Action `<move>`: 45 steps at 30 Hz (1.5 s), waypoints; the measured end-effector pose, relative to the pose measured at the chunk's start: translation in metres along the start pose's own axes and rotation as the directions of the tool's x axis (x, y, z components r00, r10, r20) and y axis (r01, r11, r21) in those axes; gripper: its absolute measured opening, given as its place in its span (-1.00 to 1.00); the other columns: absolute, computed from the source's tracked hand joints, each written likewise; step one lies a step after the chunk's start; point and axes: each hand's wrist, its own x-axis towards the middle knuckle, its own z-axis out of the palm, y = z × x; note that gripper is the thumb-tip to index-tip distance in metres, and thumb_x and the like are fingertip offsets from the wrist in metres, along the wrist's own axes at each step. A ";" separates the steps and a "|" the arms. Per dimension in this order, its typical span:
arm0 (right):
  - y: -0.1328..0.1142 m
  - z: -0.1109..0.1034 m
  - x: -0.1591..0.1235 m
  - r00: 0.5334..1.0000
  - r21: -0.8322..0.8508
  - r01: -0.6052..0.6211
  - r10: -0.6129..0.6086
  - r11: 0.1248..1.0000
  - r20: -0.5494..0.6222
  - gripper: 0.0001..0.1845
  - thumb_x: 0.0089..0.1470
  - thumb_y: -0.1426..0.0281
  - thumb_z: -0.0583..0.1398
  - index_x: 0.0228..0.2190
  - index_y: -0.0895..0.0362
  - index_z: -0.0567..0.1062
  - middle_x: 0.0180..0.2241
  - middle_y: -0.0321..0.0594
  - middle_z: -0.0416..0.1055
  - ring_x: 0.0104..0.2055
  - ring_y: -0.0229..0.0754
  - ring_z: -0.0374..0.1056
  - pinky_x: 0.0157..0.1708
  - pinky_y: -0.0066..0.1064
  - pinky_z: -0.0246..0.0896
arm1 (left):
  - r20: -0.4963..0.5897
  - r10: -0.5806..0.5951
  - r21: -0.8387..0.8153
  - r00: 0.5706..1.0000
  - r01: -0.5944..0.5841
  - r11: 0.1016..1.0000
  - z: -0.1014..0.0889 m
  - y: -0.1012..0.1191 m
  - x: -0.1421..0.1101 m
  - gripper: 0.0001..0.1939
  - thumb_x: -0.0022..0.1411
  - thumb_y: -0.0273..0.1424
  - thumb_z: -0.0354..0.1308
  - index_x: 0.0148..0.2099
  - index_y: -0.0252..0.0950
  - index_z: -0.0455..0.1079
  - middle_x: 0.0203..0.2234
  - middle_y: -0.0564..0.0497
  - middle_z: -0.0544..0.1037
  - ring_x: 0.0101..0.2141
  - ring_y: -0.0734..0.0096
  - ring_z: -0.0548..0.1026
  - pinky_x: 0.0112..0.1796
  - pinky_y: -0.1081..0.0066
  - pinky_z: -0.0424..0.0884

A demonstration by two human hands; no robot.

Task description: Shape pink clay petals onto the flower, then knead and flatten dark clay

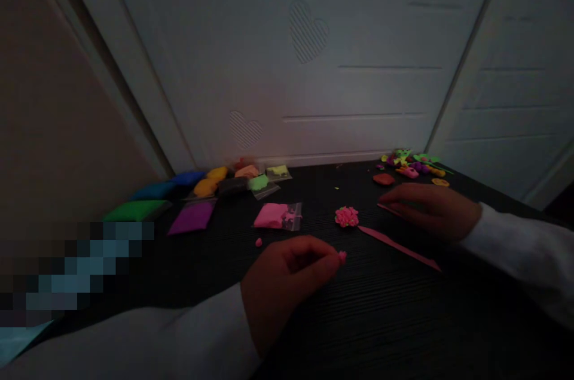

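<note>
Between the thumb and fingertips of my left hand is a small pink piece of modelling clay, its surface ruffled. My right hand is closed, palm down, over a thin pink pointed tool; only its tip shows past the fingers. A second flat pink clay tool lies on the table between my hands. Near its tip sits a pink clay flower cluster with bits of green at its edge. A small pink clay lump rests behind my left hand.
An opened bag of pink clay lies on the dark table. Purple, green and several other clay packs line the back left. Colourful clay pieces and a reddish lump lie back right. A white panel stands behind.
</note>
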 end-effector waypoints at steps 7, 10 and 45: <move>-0.090 0.000 0.010 0.993 0.720 0.028 -0.101 0.693 0.058 -0.59 -0.09 0.35 0.19 -0.13 0.10 0.32 -0.24 -0.24 0.38 -0.19 -0.26 0.32 -0.17 -0.40 0.24 | 0.043 -0.007 -0.078 0.999 0.011 0.997 -0.001 0.001 0.001 -0.89 -0.07 -0.36 0.23 -0.42 -0.25 0.41 -0.60 0.21 0.42 -0.55 0.68 0.29 -0.52 0.61 0.14; -0.102 0.012 0.005 0.997 0.823 -0.012 -0.056 0.568 0.052 -0.49 -0.16 0.40 0.24 -0.10 0.10 0.27 -0.22 -0.22 0.35 -0.17 -0.26 0.30 -0.15 -0.38 0.23 | 0.070 0.021 -0.103 0.997 -0.013 0.995 -0.001 0.001 0.002 -0.93 -0.07 -0.39 0.23 -0.44 -0.26 0.42 -0.54 0.19 0.46 -0.48 0.66 0.35 -0.45 0.63 0.18; -0.104 0.023 -0.001 0.991 0.583 0.126 -0.073 0.802 -0.113 -0.89 -0.08 0.49 0.14 -0.39 0.12 0.37 -0.42 -0.31 0.37 -0.37 -0.33 0.29 -0.34 -0.49 0.20 | 0.081 -0.063 0.026 0.995 0.061 0.998 0.001 0.011 -0.002 -0.95 -0.10 -0.42 0.22 -0.48 -0.28 0.43 -0.57 0.16 0.43 -0.50 0.59 0.32 -0.44 0.55 0.18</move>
